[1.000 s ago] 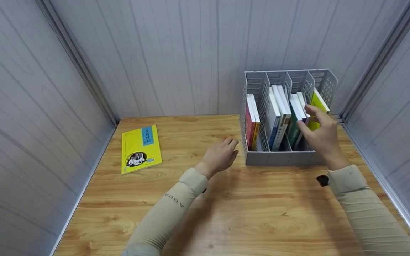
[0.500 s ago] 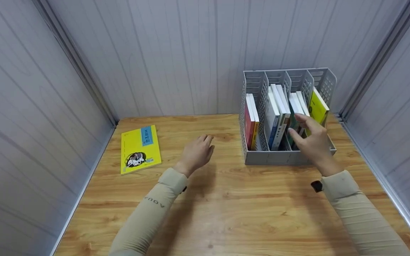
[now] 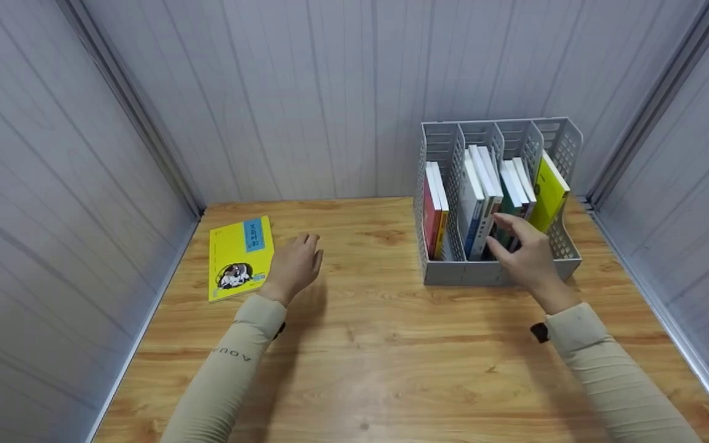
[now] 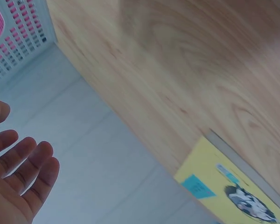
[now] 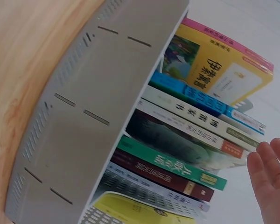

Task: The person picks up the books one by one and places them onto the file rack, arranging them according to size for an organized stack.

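Observation:
A yellow book (image 3: 237, 255) with a blue label lies flat at the left of the table. My left hand (image 3: 296, 266) hovers by its right edge, fingers loose and holding nothing; the left wrist view shows the same hand (image 4: 23, 172) with the yellow book (image 4: 233, 186) apart from it. My right hand (image 3: 527, 258) is in front of the grey file rack (image 3: 484, 274), thumb and fingers spread with nothing between them. Upright books fill parts of its compartments, among them a green book (image 5: 172, 163) and a yellow book (image 3: 548, 194) in the rightmost one.
Ribbed panel walls (image 3: 305, 104) close in the table (image 3: 379, 344) at the back and both sides. The rack stands against the back wall at the right. A red book (image 3: 432, 215) is in its leftmost compartment.
My left hand has moved left from beside the rack to the flat yellow book. My right hand has drifted left and lower, away from the yellow book in the rack.

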Demonstrator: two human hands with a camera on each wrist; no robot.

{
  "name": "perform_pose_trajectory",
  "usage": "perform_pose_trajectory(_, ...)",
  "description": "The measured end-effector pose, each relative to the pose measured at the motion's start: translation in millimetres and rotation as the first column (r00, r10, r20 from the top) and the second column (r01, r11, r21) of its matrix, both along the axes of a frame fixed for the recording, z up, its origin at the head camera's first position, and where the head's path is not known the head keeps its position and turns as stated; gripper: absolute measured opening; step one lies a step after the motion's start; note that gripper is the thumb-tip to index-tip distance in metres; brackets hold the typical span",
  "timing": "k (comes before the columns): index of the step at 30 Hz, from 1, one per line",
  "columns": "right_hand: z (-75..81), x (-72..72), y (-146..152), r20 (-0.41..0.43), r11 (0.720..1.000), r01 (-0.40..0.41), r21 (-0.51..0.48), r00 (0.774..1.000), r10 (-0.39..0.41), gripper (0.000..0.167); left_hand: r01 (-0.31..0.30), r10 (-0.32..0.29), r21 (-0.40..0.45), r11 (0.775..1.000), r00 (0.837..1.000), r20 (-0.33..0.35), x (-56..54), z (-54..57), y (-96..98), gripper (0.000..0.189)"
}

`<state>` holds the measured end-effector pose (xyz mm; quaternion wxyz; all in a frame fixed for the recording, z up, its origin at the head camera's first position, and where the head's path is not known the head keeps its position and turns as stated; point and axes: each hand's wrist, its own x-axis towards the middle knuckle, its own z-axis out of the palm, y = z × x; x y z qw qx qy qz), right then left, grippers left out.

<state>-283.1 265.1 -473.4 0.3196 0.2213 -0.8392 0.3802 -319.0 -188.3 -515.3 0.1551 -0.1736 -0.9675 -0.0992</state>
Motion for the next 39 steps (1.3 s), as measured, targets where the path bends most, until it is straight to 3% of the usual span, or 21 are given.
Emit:
perform_pose_trajectory(10, -27.0, -3.2, -4, 0.017, 0.998, -0.009, 0.057, 1.000, 0.008, 0.040, -0.136, 0.132, 0.035, 0.990, 0.987, 0.087, 0.0, -13.4, -44.4, 0.037)
perform_pose_trajectory(18, -41.8, -3.3, -7, 0.067, 0.991, -0.003, 0.130, 0.998, -0.006, 0.040, -0.260, 0.254, 0.034, 0.965, 0.959, 0.123, 0.7, -27.4, -80.0, 0.038)
perform_pose_trajectory(22, -47.2, -4.1, -8, 0.101, 0.990, -0.008, 0.143, 0.995, -0.007, 0.039, -0.325, 0.317, 0.029, 0.945, 0.936, 0.150, 3.6, -33.2, -96.6, 0.039)
perform_pose_trajectory(25, -51.0, -4.7, -8, 0.127, 0.988, -0.003, 0.155, 0.992, -0.017, 0.038, -0.379, 0.368, 0.026, 0.925, 0.911, 0.186, 5.4, -37.0, -107.6, 0.043)
perform_pose_trajectory(29, -55.5, -5.2, -8, 0.162, 0.984, 0.001, 0.180, 0.986, -0.031, 0.037, -0.465, 0.447, 0.028, 0.885, 0.864, 0.231, 6.0, -43.5, -119.1, 0.049)
perform_pose_trajectory(35, -61.9, -7.5, -8, 0.187, 0.976, 0.000, 0.220, 0.981, -0.042, 0.035, -0.585, 0.555, -0.004, 0.811, 0.769, 0.317, 6.9, -53.6, -132.8, 0.063)
perform_pose_trajectory(39, -65.8, -9.3, -7, 0.183, 0.972, 0.000, 0.235, 0.982, -0.044, 0.034, -0.630, 0.593, -0.039, 0.775, 0.706, 0.386, 6.7, -60.0, -140.6, 0.073)
